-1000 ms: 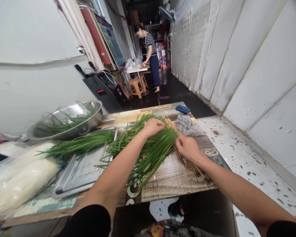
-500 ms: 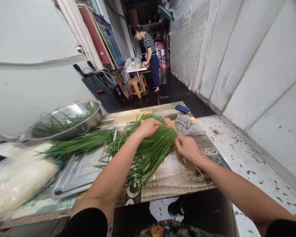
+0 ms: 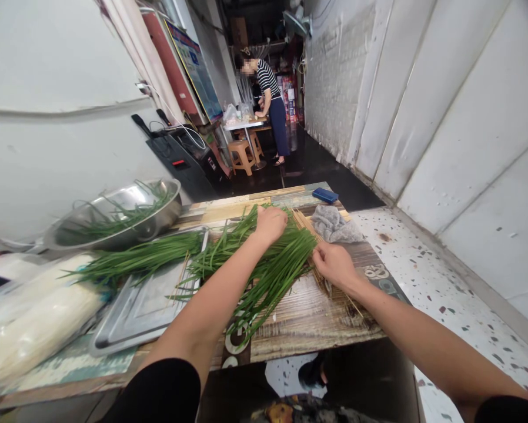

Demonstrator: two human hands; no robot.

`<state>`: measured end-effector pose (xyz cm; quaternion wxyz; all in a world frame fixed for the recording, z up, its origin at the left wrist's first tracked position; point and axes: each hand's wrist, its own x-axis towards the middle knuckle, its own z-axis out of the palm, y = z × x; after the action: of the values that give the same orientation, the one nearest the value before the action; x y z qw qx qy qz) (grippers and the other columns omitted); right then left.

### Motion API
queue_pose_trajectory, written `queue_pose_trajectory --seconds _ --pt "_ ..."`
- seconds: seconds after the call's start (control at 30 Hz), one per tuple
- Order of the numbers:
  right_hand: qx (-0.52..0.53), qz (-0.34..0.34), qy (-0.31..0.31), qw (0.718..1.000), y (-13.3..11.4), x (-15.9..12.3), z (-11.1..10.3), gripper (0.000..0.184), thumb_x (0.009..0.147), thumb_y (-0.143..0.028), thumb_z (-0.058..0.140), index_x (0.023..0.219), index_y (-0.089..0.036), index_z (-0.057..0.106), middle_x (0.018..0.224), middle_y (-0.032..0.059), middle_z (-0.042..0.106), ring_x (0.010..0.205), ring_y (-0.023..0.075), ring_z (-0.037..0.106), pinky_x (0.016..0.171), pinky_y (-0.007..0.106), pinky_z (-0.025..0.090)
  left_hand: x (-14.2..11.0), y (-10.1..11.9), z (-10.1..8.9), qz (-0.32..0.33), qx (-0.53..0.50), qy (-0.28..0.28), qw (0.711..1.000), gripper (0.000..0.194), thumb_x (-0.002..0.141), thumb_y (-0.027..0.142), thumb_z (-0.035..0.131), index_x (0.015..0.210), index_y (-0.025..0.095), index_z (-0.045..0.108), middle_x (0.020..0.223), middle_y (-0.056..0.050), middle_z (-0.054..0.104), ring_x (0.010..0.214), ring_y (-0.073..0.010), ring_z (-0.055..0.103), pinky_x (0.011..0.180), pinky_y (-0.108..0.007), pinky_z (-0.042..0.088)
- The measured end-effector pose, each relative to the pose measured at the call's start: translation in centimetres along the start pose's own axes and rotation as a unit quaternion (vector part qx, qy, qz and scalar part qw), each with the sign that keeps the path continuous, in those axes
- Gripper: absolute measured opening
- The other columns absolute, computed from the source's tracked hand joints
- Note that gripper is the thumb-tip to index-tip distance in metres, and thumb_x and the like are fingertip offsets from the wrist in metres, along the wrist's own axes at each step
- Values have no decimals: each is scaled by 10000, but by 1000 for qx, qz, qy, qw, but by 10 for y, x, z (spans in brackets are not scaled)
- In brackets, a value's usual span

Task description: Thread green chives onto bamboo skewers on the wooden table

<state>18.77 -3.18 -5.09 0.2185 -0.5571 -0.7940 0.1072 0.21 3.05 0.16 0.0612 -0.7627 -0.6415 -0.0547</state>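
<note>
Long, thin green stalks lie heaped beneath the left hand and just beside the right hand. From here I see both curled, but can't tell what either grips.

grey cloth; blue object near it; tan stool; fan

The bowl is smooth, glossy metal, the tray a duller metal. The worktop looks like wood, its grain streaky and faintly shiny. The leaves are smooth with a slight sheen; the thin sticks look like matt wood. The rag is rough, fuzzy cloth, the bag shiny clear plastic, the dark floor glossy
</note>
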Motion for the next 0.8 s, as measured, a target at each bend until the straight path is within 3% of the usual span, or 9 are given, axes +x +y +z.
queue_pose_trajectory --seconds 0.2,0.3,0.5,0.6,0.8 --pt "0 -3 2 1000 0 0 0 230 830 -253 430 728 -180 622 680 38 664 621 137 572 556 243 267 1 -4 3 24 4 -15 1000 160 761 210 538 793 185 693 890 -92 664 939 -255 535 829 -390 288" --pt "1 -1 4 1000 0 0 0 230 830 -253 428 725 -182 620 679 35 663 616 135 569 554 242 266 0 0 2 35 14 -15 999 154 768 233 545 750 189 692 848 -95 660 933 -258 531 832 -403 278" --pt "2 -1 7 1000 1 0 2 228 826 -252 426 718 -181 614 668 32 658 599 128 556 548 241 259 1 5 4 16 10 31 999 234 775 173 458 676 148 668 790 -119 665 851 -256 558 810 -421 309" --pt "4 -1 8 1000 1 0 1 229 826 -257 426 714 -182 611 665 29 655 599 127 554 546 242 254 1 1 5 -12 -49 54 997 231 762 184 457 702 173 680 805 -76 685 852 -230 572 809 -382 350" --pt "7 -4 10 1000 1 0 1 224 823 -252 428 716 -180 611 675 31 658 605 128 555 551 241 256 0 -10 2 -26 -190 8 981 205 722 237 540 805 179 717 775 -32 698 737 -164 598 707 -263 431"
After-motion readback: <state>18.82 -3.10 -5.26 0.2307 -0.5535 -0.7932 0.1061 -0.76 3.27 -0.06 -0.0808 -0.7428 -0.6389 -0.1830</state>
